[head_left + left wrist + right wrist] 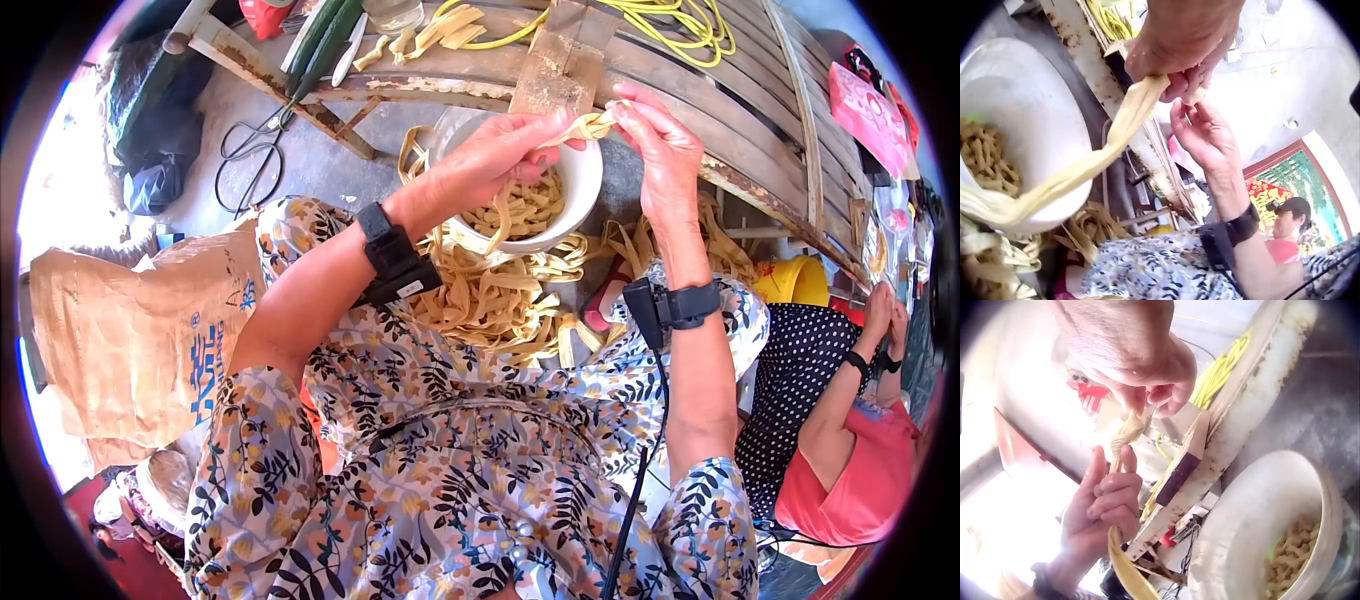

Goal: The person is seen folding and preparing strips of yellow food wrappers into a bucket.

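Note:
A pale yellow strip with a twisted knot (590, 126) is held between both hands above a white bucket (583, 195). My left hand (500, 150) grips the strip beside the knot, fingers curled round it; its long tail (1107, 153) hangs down across the bucket's rim. My right hand (660, 150) pinches the knot's other end between thumb and fingertips, seen close in the right wrist view at the knot (1127, 432). Short knotted pieces (1294, 550) lie inside the bucket.
Loose strips (490, 305) are heaped on the floor below the bucket. Behind it stands a slatted bench (750, 110) with a wooden board (562, 60) and yellow cord (690, 25). A paper sack (140, 340) is at left; another person (850, 450) sits at right.

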Tool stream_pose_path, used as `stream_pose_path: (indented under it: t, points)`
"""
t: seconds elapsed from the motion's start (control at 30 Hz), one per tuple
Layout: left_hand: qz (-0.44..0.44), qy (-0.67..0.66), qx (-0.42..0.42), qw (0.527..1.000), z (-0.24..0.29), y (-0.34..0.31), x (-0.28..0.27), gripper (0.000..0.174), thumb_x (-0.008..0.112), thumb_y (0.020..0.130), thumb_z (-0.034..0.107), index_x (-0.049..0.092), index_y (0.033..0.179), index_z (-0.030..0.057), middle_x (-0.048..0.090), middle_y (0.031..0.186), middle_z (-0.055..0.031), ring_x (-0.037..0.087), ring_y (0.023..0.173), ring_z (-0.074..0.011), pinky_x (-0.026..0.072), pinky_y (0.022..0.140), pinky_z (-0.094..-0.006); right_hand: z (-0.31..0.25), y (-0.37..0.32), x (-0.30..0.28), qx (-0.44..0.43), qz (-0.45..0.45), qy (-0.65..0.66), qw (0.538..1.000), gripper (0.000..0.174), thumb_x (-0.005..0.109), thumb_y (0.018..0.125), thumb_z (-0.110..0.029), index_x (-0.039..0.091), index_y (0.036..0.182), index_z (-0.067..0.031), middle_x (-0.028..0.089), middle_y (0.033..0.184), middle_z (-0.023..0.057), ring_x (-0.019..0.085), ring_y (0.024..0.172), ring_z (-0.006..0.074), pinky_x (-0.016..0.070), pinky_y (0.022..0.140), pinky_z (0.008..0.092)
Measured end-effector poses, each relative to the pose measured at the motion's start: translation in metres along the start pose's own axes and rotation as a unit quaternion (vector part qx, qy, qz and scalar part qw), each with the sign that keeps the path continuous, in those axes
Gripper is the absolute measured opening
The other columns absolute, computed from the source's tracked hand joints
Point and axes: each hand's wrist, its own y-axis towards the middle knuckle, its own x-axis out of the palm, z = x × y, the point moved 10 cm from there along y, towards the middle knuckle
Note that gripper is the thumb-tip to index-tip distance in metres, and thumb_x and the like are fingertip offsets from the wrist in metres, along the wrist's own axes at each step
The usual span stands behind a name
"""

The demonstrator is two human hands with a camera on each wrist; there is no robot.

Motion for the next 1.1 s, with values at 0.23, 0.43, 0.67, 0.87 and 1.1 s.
stream_pose_path:
  t: [0.23, 0.43, 0.67, 0.87, 1.1]
  points:
    - [-0.064, -0.010, -0.021, 0.998, -0.008, -0.004, -0.008, 0.025, 0.045, 0.090, 0.025, 0.056, 0.084, 0.0029, 0.030, 0.053, 0.0094, 0.021, 0.043, -0.0010, 0.0169, 0.040, -0.0170, 0.028, -0.008, 0.005, 0.168, -0.061, -0.003, 0.984, 0.022, 0.065, 0.076, -0.014, 0.063, 0.095, -0.0025, 0.061, 0.091, 0.0080, 0.058, 0.082, 0.0129, 0.0503, 0.073, 0.0244]
    - [-0.111, -0.041, -0.059, 0.991, -0.012, -0.005, 0.002, 0.021, 0.046, 0.090, 0.022, 0.053, 0.082, 0.0043, 0.030, 0.053, 0.0095, 0.021, 0.041, -0.0008, 0.0160, 0.039, -0.0163, 0.041, -0.028, 0.050, 0.232, -0.189, 0.040, 0.953, 0.022, 0.068, 0.073, -0.017, 0.061, 0.090, -0.0043, 0.052, 0.067, -0.0035, 0.045, 0.056, 0.0020, 0.0344, 0.043, 0.0144]
    - [-0.122, -0.059, -0.065, 0.989, -0.014, -0.006, 0.000, 0.021, 0.043, 0.091, 0.023, 0.050, 0.082, 0.0050, 0.029, 0.052, 0.0101, 0.021, 0.040, -0.0002, 0.0159, 0.038, -0.0155, 0.028, -0.017, 0.029, 0.186, -0.100, 0.014, 0.977, 0.016, 0.063, 0.078, -0.017, 0.062, 0.079, -0.0009, 0.052, 0.061, -0.0011, 0.040, 0.049, 0.0023, 0.0296, 0.042, 0.0152]
    - [-0.117, -0.059, -0.081, 0.988, -0.017, -0.006, 0.000, 0.022, 0.043, 0.091, 0.023, 0.050, 0.081, 0.0055, 0.029, 0.052, 0.0100, 0.021, 0.040, 0.0000, 0.0167, 0.038, -0.0149, 0.013, -0.006, 0.005, 0.061, -0.027, -0.167, 0.984, 0.019, 0.062, 0.079, -0.020, 0.066, 0.077, -0.0008, 0.058, 0.064, 0.0020, 0.050, 0.055, 0.0052, 0.0405, 0.048, 0.0170]
    - [-0.122, -0.062, -0.057, 0.989, -0.002, -0.001, 0.002, 0.021, 0.043, 0.091, 0.022, 0.050, 0.081, 0.0057, 0.029, 0.053, 0.0096, 0.021, 0.040, 0.0006, 0.0170, 0.037, -0.0147, 0.004, 0.001, -0.002, 0.078, 0.023, -0.095, 0.992, 0.017, 0.060, 0.080, -0.020, 0.067, 0.085, -0.0047, 0.061, 0.071, -0.0013, 0.051, 0.063, 0.0027, 0.0406, 0.054, 0.0167]
